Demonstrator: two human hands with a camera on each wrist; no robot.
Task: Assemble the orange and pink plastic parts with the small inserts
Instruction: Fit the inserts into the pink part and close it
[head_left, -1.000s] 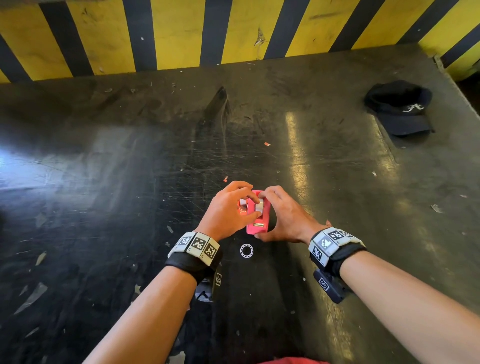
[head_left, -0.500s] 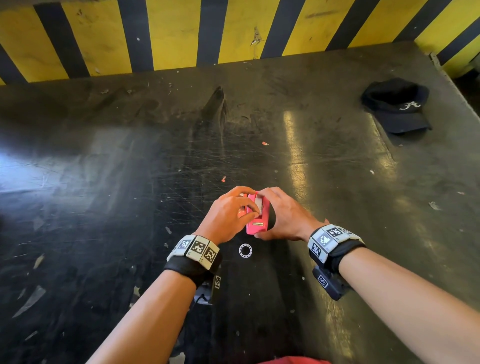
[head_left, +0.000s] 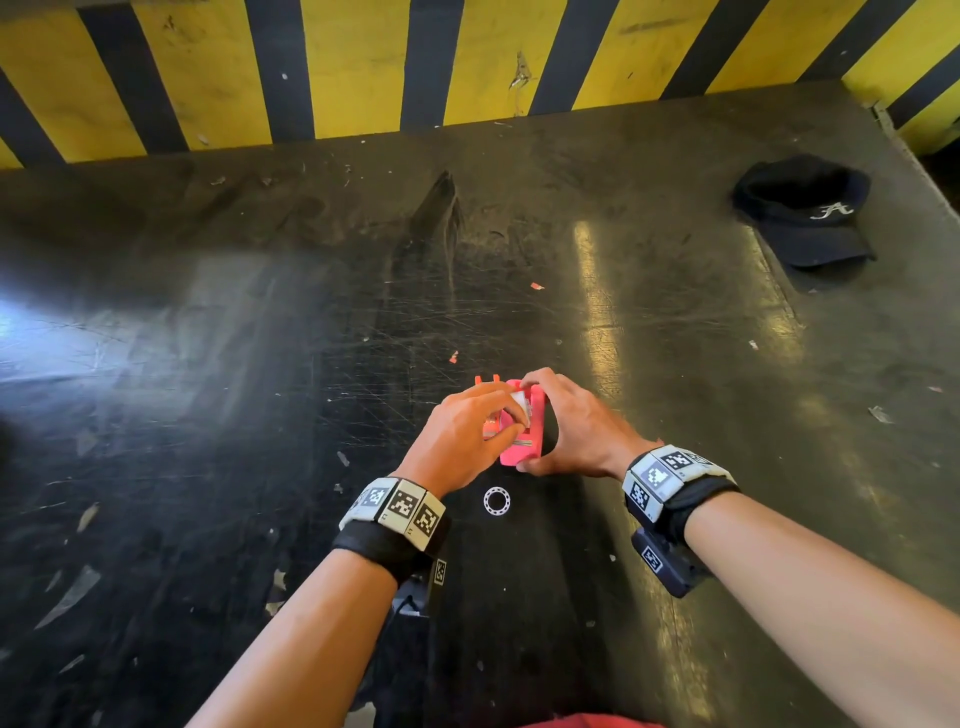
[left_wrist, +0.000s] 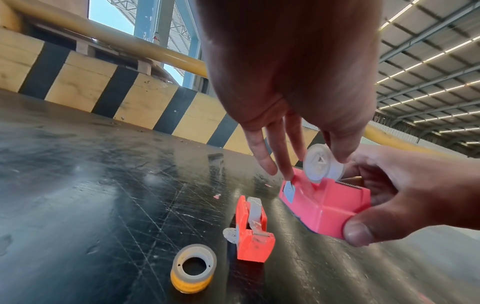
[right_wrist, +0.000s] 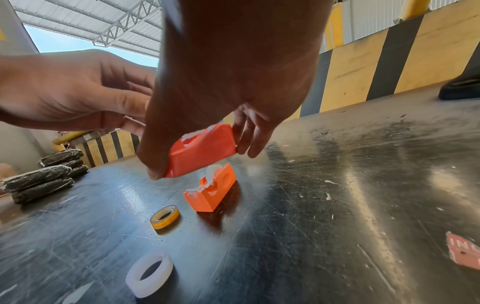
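My right hand (head_left: 545, 423) grips the pink tape dispenser (left_wrist: 330, 205) by its ends and holds it tilted just above the black table. With thumb and fingers, my left hand (head_left: 511, 415) pinches a white tape roll (left_wrist: 320, 164) that sits at the dispenser's open slot. The orange dispenser (left_wrist: 253, 232) stands on the table below my hands with a white roll in it. Nearer to me on the table lie a yellowish tape roll (left_wrist: 193, 269) and a white plastic ring (head_left: 496, 501).
A dark cap (head_left: 805, 213) lies at the table's far right. A yellow and black striped barrier (head_left: 467, 62) closes the far edge. Dark wrapped bundles (right_wrist: 44, 179) are stacked at the left, and a pink scrap (right_wrist: 465, 253) lies at the right.
Both hands stay on the pink dispenser. My left fingers have shifted a little over the white roll at its slot, and the orange dispenser's tips now show beyond my left hand.
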